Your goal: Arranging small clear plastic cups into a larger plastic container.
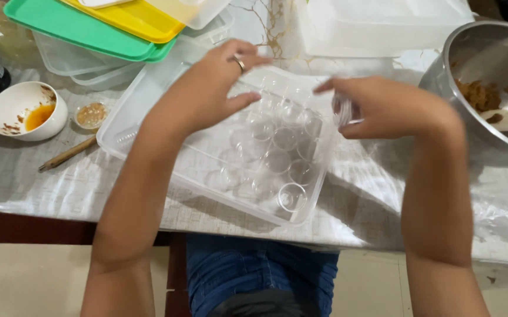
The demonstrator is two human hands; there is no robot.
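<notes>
Bench (42,182): front edge runs just below the clear tray (148,117), bare strip at left.
Tray: cup-shaped wells, lying slanted near that edge.
Left hand (207,91): palm down, fingers spread on the tray's far rim.
Right hand (383,108): pinching a small clear cup (343,111) beside the tray's right end.

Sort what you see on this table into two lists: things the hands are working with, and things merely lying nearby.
In use:
left hand, over the clear tray
right hand, holding a small clear cup
clear tray of small cups

Lying about:
white bowl with orange sauce
wooden stick
green and yellow lids
steel bowl with brown mixture
</notes>
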